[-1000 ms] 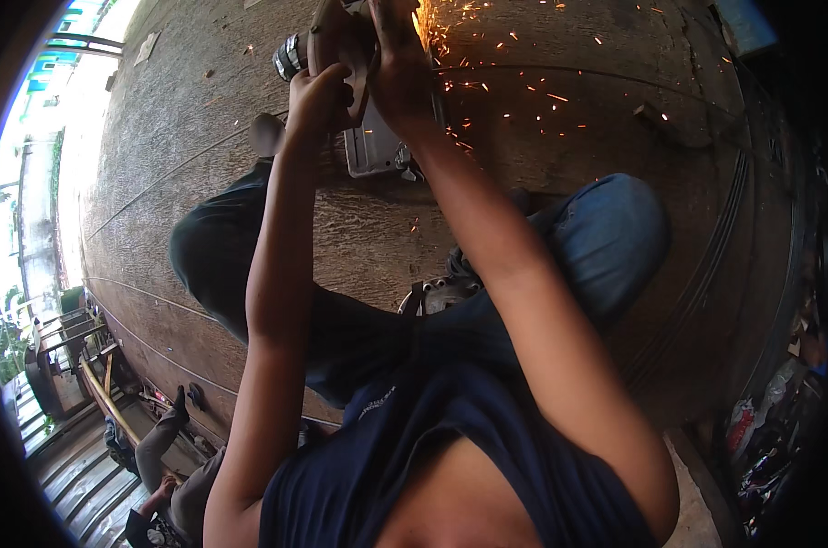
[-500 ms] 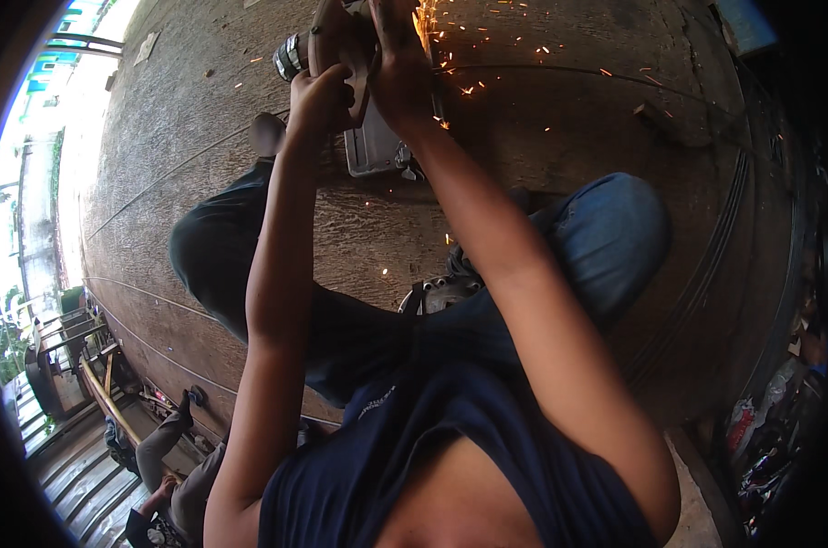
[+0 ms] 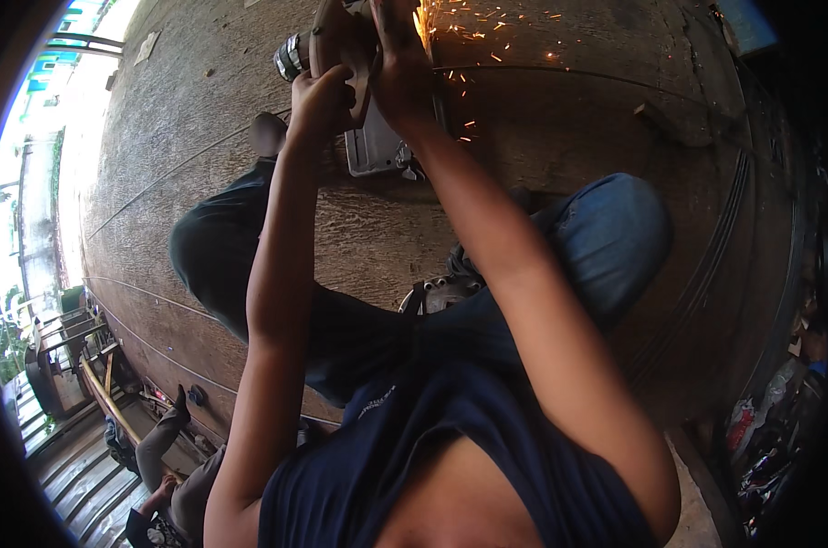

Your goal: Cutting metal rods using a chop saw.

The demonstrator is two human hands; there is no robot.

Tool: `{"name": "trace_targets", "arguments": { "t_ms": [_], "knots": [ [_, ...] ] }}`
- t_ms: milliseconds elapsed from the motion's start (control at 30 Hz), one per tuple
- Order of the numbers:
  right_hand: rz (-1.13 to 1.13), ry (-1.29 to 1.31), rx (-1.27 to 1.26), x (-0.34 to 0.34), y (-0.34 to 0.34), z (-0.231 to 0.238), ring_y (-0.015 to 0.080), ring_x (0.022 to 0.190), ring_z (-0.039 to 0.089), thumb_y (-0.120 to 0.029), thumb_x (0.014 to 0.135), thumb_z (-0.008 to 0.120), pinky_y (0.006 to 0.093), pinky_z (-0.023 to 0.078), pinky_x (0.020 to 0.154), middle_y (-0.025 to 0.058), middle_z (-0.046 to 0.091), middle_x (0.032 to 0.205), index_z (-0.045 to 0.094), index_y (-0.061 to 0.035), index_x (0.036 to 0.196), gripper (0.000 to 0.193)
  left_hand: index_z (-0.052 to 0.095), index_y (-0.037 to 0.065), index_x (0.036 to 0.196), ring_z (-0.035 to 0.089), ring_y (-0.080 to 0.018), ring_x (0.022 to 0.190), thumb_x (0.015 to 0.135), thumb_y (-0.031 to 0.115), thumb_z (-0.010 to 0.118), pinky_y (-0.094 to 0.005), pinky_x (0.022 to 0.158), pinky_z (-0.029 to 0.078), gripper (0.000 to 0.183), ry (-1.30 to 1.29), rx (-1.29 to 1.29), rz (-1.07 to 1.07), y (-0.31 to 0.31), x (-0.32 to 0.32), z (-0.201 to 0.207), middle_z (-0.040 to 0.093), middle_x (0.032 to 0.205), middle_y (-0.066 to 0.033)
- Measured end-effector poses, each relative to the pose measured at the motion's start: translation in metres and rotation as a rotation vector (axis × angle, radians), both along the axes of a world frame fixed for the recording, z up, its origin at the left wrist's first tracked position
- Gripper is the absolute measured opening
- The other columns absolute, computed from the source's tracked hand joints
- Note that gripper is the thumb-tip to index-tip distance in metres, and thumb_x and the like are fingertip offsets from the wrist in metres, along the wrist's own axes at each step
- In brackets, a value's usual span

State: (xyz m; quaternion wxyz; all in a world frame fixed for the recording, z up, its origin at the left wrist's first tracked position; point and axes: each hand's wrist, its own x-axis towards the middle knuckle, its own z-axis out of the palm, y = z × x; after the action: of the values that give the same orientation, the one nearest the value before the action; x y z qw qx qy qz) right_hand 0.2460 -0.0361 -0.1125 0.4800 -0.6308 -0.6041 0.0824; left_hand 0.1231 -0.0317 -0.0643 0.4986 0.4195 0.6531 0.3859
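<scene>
At the top edge, my left hand (image 3: 320,96) is closed on a brown, worn metal part (image 3: 334,41) with curved edges. Close beside it, my right hand (image 3: 401,84) is bent round the right side; its fingertips and what they grip are hidden. A cylinder wrapped in silver (image 3: 291,57) sticks out to the left of the metal part. Below both hands is a grey, box-like base (image 3: 376,151) on the floor, partly covered by my right wrist. Orange sparks (image 3: 423,20) spray out right beside my right hand. Where they start is cut off by the frame.
I sit cross-legged on a rough brown floor (image 3: 186,146). A cable (image 3: 606,77) crosses it on the right; thin rods (image 3: 724,219) and a short dark bar (image 3: 656,123) lie farther right. Clutter (image 3: 770,420) lines the right edge. Another person's leg (image 3: 163,438) shows lower left.
Both hands stay in nearly the same place. The sparks have shifted, with fewer falling near my lap. The other person's foot at lower left has moved slightly.
</scene>
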Motion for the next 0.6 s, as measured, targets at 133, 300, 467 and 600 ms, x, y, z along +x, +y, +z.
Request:
{"name": "trace_targets", "arguments": {
  "t_ms": [133, 300, 467, 600],
  "knots": [
    [-0.044, -0.033, 0.120, 0.001, -0.001, 0.003, 0.0432, 0.109, 0.052, -0.016, 0.082, 0.056, 0.0477, 0.047, 0.087, 0.0290, 0.041, 0.131, 0.035, -0.0227, 0.142, 0.064, 0.058, -0.001, 0.077, 0.055, -0.0135, 0.048, 0.075, 0.017, 0.064, -0.0274, 0.040, 0.044, 0.019, -0.049, 0.048, 0.003, 0.004, -0.006, -0.011, 0.059, 0.062, -0.0077],
    [-0.039, 0.023, 0.068, 0.002, -0.002, 0.006, 0.0436, 0.107, 0.052, -0.015, 0.081, 0.057, 0.0483, 0.046, 0.087, 0.0291, 0.045, 0.126, 0.035, -0.0232, 0.142, 0.065, 0.059, -0.001, 0.078, 0.055, -0.0134, 0.049, 0.076, 0.017, 0.064, -0.0264, 0.041, 0.043, 0.019, -0.024, 0.047, -0.013, 0.000, 0.000, -0.004, 0.059, 0.062, -0.0075],
    [-0.067, -0.026, 0.228, -0.001, 0.002, 0.005, 0.0421, 0.105, 0.053, -0.020, 0.083, 0.057, 0.0455, 0.049, 0.083, 0.0282, 0.046, 0.123, 0.037, -0.0219, 0.140, 0.060, 0.059, -0.001, 0.078, 0.056, -0.0134, 0.050, 0.075, 0.016, 0.064, -0.0270, 0.043, 0.044, 0.019, -0.022, 0.065, -0.016, 0.000, -0.003, -0.005, 0.059, 0.062, -0.0073],
    [0.005, -0.003, 0.082, 0.002, -0.011, 0.015, 0.0421, 0.106, 0.053, -0.023, 0.084, 0.058, 0.0451, 0.049, 0.083, 0.0277, 0.046, 0.124, 0.038, -0.0203, 0.139, 0.059, 0.059, -0.001, 0.078, 0.057, -0.0138, 0.051, 0.075, 0.016, 0.064, -0.0279, 0.045, 0.045, 0.018, -0.012, 0.036, 0.004, 0.000, -0.009, -0.009, 0.059, 0.062, -0.0075]
  ]
}}
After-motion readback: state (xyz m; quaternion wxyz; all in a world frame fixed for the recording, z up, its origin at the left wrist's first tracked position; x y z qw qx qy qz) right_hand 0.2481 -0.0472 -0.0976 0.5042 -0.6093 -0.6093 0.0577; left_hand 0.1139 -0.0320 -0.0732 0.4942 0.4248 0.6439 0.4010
